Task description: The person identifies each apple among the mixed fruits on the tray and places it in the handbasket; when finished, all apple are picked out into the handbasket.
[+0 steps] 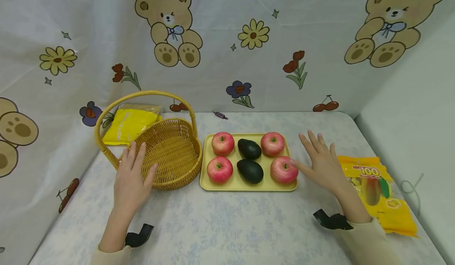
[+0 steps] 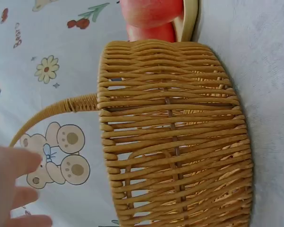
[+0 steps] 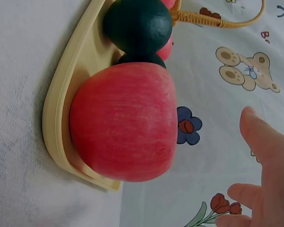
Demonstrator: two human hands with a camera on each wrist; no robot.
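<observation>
My left hand (image 1: pixel 131 182), fingers spread, is over the near left side of a wicker basket (image 1: pixel 174 154) with a tall arched handle. In the left wrist view the basket's woven wall (image 2: pixel 175 137) stands close, with that hand holding nothing. My right hand (image 1: pixel 323 166) is spread too, just right of a pale yellow tray (image 1: pixel 249 187); its thumb tip overlaps the front right apple (image 1: pixel 283 170) in the head view. The right wrist view shows a gap between that hand and the apple (image 3: pixel 125 123). Red apples line both tray ends, with two dark green avocados (image 1: pixel 250 171) between them.
A yellow packet (image 1: pixel 133 124) lies behind the basket. To the right is a yellow mango candy bag (image 1: pixel 380 194). One small wrapped candy (image 1: pixel 220 115) sits near the table's back edge. A bear-print cloth (image 1: pixel 213 40) hangs behind the table.
</observation>
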